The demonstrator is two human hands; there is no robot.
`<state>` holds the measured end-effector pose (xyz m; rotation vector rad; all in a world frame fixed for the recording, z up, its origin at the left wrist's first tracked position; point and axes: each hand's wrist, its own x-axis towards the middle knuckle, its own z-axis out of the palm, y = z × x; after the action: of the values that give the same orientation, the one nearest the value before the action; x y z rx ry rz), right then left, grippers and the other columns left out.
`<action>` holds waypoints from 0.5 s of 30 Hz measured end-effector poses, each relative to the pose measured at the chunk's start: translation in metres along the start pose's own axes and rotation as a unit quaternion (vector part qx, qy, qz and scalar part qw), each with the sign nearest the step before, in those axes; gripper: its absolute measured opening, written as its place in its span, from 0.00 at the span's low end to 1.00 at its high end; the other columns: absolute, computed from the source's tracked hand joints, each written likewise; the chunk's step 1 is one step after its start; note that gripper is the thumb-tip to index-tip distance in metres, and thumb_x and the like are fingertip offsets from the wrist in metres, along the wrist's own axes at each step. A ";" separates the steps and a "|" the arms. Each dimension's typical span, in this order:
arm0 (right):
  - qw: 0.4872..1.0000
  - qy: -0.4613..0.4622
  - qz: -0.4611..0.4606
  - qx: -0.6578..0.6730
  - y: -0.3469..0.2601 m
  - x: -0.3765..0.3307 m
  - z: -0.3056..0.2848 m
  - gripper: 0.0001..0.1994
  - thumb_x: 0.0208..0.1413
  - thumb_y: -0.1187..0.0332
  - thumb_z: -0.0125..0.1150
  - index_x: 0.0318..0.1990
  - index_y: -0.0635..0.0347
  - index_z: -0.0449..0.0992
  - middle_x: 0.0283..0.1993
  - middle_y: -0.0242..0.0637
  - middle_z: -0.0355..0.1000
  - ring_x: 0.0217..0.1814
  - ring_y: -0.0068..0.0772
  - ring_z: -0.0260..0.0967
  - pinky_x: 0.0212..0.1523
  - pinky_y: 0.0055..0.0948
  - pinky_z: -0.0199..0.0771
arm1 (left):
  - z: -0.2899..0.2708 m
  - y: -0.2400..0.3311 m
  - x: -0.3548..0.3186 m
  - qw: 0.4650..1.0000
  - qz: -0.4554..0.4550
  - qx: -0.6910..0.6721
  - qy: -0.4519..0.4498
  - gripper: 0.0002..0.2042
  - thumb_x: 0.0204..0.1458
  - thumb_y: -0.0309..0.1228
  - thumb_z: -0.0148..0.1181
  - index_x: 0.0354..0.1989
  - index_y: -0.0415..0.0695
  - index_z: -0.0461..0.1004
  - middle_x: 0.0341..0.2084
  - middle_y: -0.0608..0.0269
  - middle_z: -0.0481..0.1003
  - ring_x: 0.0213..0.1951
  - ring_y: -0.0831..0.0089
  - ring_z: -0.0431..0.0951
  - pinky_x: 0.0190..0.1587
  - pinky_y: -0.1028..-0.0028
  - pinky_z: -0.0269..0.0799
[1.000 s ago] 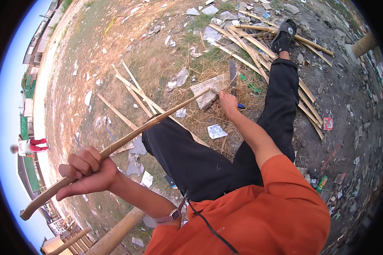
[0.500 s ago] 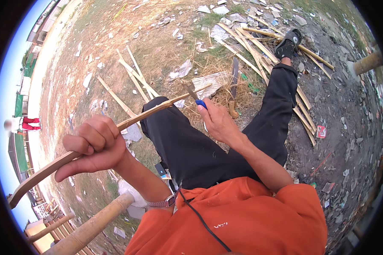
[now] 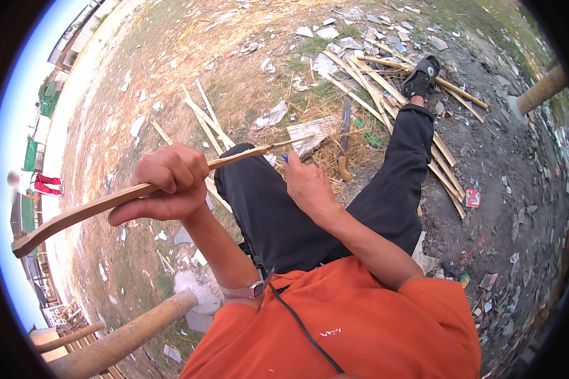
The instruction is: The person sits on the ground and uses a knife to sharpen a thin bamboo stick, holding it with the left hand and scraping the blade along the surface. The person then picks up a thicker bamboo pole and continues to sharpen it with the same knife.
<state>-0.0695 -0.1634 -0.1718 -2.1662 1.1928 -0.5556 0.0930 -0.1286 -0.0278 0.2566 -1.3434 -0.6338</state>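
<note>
My left hand is closed round a long bamboo strip, thumb stretched along it. The strip slants across my raised left knee, its thick end at the far left and its thin, frayed tip near the middle. Just below that tip, my right hand is closed on a small knife. Only a bit of the knife's blue handle shows, and I cannot make out its blade. Beyond my right hand a machete with a wooden handle lies on dry grass, next to a flat pale board.
Several split bamboo strips lie under and around my right foot. More strips lie beyond my left knee. Bamboo poles stand at the lower left and right. A person stands far off left; litter covers the ground.
My left hand and the strip have shifted right and slightly up. My right hand has drawn a little back toward me and left, and the knife blade, seen across the tip before, no longer shows.
</note>
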 end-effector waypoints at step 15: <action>0.996 -0.009 0.083 0.037 0.078 -0.009 -0.002 0.11 0.60 0.63 0.43 0.36 0.64 0.66 0.24 0.57 0.70 0.29 0.62 0.69 0.31 0.52 0.68 | 0.012 0.000 -0.008 0.997 -0.017 0.029 0.074 0.35 0.41 0.74 0.30 0.14 0.48 0.52 0.05 0.72 0.47 0.07 0.81 0.43 0.09 0.78 0.39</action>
<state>-0.1229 -0.1891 -0.2233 -1.9848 1.3070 -0.5011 0.0806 -0.1219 -0.0318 0.3664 -1.2187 -0.5935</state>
